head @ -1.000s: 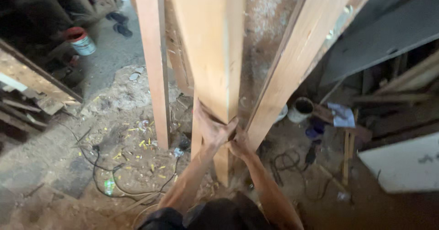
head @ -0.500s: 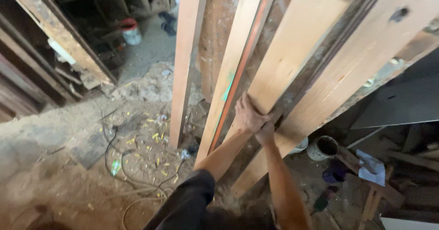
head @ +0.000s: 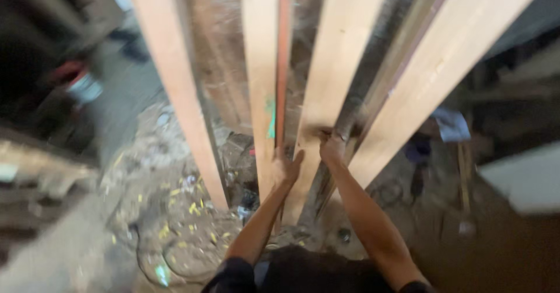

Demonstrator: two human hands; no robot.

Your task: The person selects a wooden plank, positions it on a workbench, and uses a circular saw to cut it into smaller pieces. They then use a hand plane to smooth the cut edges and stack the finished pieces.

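Blur softened the whole head view. At centre frame, the left hand (head: 287,167) and the right hand (head: 332,147) gripped a pale upright plank (head: 335,65) by its edges, fingers curled around it. Its top ran out of frame. More planks (head: 169,83) stood beside it, above littered ground (head: 169,211).

Pale, matt sawn-wood plank (head: 335,77); similar bare wooden boards (head: 169,83) beside it; rough, dusty, debris-strewn floor (head: 146,211).
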